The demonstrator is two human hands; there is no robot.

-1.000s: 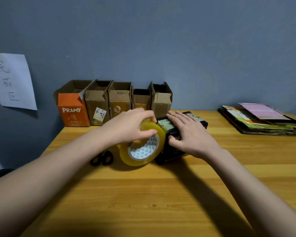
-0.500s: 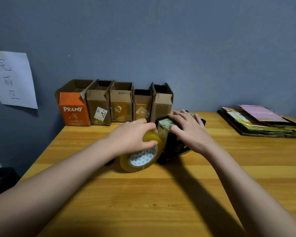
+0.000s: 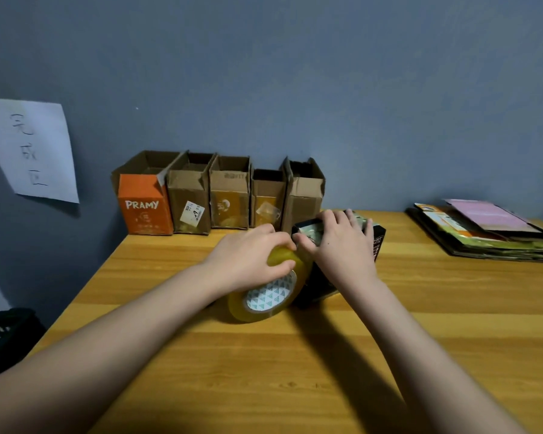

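A large roll of yellowish clear tape point(image 3: 265, 297) with a white patterned core stands on edge in the middle of the wooden table point(image 3: 295, 371). My left hand point(image 3: 248, 258) grips the roll from above, fingers curled over its rim. Right beside the roll is a small black box point(image 3: 378, 242) with a taped top. My right hand point(image 3: 342, 245) lies over the top of that box, fingers spread and pressing down, thumb against its near left edge. Much of the box is hidden under the hand and behind the roll.
Several open cardboard boxes point(image 3: 229, 195), one orange and marked PRAMY point(image 3: 145, 208), line the wall at the back. A stack of flattened cartons point(image 3: 489, 233) lies at the right rear. A paper note point(image 3: 29, 148) hangs on the wall at left. A dark crate point(image 3: 3, 333) sits beside the table's left edge.
The tape roll has tipped lower against the box's left side under my left hand. My right hand has slid back along the box top. The scissors seen earlier are hidden now.
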